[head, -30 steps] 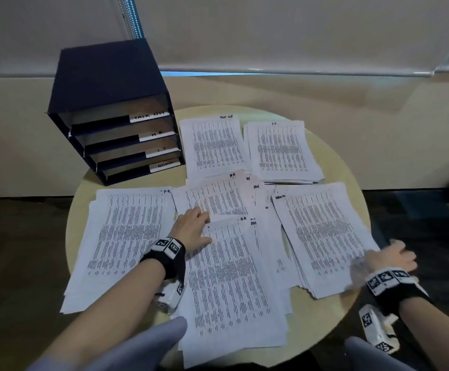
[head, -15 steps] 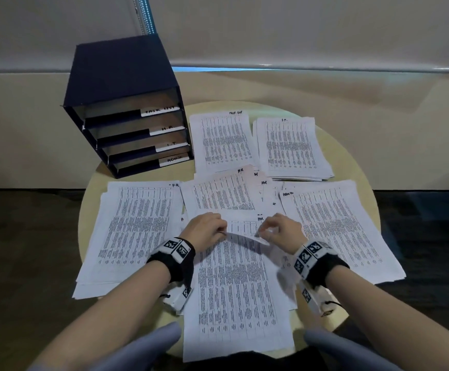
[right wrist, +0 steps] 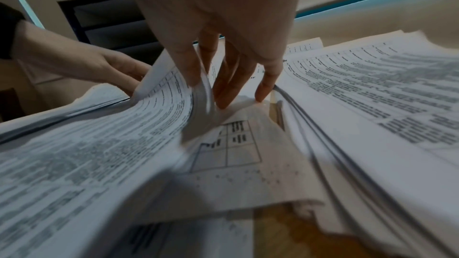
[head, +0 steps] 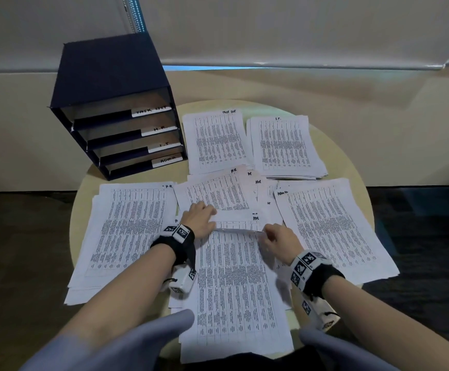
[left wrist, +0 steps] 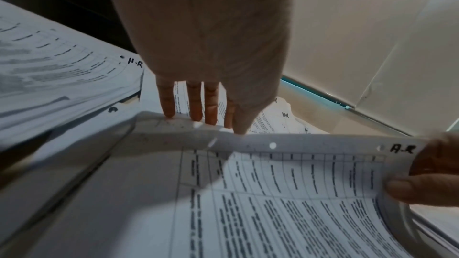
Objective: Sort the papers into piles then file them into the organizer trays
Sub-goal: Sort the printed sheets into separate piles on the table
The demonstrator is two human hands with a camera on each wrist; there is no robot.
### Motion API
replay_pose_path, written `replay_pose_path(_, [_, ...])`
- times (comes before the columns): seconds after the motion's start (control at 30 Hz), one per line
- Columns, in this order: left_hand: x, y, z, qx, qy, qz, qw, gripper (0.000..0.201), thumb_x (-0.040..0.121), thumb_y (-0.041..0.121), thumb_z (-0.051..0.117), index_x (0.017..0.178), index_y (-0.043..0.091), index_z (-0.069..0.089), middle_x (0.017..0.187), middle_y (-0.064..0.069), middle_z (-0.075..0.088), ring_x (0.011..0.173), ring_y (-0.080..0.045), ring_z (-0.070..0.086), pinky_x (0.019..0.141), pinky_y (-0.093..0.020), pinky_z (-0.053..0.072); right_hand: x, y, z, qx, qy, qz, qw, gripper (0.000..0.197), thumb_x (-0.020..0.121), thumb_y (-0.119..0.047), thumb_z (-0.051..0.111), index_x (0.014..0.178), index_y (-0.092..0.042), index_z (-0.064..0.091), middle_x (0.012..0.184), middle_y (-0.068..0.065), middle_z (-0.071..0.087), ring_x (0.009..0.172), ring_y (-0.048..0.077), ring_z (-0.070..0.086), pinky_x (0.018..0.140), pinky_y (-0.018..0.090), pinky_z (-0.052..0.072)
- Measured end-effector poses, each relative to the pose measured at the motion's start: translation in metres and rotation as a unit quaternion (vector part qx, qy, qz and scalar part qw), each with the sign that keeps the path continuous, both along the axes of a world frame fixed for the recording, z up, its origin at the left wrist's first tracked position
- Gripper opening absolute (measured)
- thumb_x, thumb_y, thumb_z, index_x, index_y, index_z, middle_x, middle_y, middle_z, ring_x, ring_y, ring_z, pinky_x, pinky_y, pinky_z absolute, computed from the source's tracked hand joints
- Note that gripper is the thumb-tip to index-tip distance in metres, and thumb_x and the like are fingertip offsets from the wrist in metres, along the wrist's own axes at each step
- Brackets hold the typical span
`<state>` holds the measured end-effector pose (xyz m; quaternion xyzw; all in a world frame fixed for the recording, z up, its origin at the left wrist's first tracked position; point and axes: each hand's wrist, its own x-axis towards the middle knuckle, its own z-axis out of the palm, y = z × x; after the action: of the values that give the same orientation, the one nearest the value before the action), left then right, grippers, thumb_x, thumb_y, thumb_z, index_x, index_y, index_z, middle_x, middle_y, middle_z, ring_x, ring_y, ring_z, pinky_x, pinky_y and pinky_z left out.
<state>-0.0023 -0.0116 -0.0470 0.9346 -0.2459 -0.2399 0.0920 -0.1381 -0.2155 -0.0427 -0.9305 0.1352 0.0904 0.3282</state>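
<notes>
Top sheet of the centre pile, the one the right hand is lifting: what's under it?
Under the lifted top sheet lie more printed sheets of the same pile. The right hand pinches its far corner; the left hand rests at the far edge. How many lie beneath is hidden.

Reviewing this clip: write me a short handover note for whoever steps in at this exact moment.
Left hand: flat, fingers straight, pressing the middle heap of papers.
Right hand: pinching the far right corner of the top sheet, which is lifted off the heap.
Organizer: far left of the round table, four labelled trays, no papers visible in them.
Done: four piles laid out around the middle heap.
Left: finish sorting the middle heap, then file every pile into its tray.
</notes>
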Motion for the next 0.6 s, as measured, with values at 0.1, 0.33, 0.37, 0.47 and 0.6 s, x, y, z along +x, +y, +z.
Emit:
replay_pose_path(0.1, [0.002, -0.001, 0.006, -0.030, -0.017, -0.009, 0.999, 0.029, 0.088, 0.028, 0.061, 0.115, 0.020, 0.057, 0.111, -0.003, 0.050, 0.110, -0.023, 0.046, 0.091, -0.038, 0.042, 0.004, -0.001, -0.002, -0.012, 0.010, 0.003, 1.000, 0.025, 0.092, -0.017, 0.048, 0.067, -0.021, 0.048, 0.083, -0.006, 0.049, 0.079, 0.015, 0.050, 0.068, 0.018, 0.039])
replay_pose_path(0.33, [-0.005, 0.007, 0.017, -0.165, 0.018, -0.032, 0.986, 0.013, 0.085, 0.026, 0.070, 0.084, 0.013, 0.066, 0.106, 0.000, 0.056, 0.103, -0.016, 0.048, 0.094, -0.033, 0.038, 0.013, -0.003, 0.007, 0.033, -0.038, -0.057, 0.997, 0.007, 0.086, -0.009, 0.058, 0.088, -0.010, 0.064, 0.106, 0.002, 0.055, 0.093, 0.016, 0.052, 0.079, 0.017, 0.042])
replay_pose_path(0.37, [-0.004, 0.008, 0.017, -0.167, 0.029, -0.027, 0.985, 0.016, 0.085, 0.027, 0.069, 0.085, 0.011, 0.066, 0.114, 0.001, 0.055, 0.110, -0.013, 0.046, 0.099, -0.033, 0.034, 0.012, -0.003, 0.008, 0.039, -0.037, -0.055, 0.997, 0.007, 0.087, -0.009, 0.058, 0.084, -0.012, 0.063, 0.095, 0.002, 0.059, 0.083, 0.016, 0.053, 0.066, 0.014, 0.039])
replay_pose_path(0.47, [-0.001, 0.005, 0.016, -0.148, 0.046, -0.004, 0.988, 0.031, 0.094, 0.033, 0.057, 0.084, 0.004, 0.065, 0.113, 0.003, 0.053, 0.107, -0.013, 0.046, 0.098, -0.034, 0.035, 0.009, -0.003, 0.009, 0.030, -0.028, -0.032, 0.999, 0.006, 0.085, -0.012, 0.060, 0.082, -0.013, 0.064, 0.083, 0.004, 0.064, 0.072, 0.017, 0.056, 0.056, 0.017, 0.036])
replay_pose_path(0.6, [0.004, -0.002, 0.008, -0.134, 0.031, 0.028, 0.990, 0.037, 0.098, 0.033, 0.046, 0.079, 0.005, 0.063, 0.099, -0.002, 0.050, 0.094, -0.019, 0.050, 0.085, -0.033, 0.039, 0.005, -0.005, 0.011, 0.006, -0.047, -0.006, 0.999, 0.010, 0.085, -0.013, 0.061, 0.076, -0.016, 0.057, 0.077, 0.006, 0.065, 0.055, 0.009, 0.047, 0.049, 0.017, 0.030])
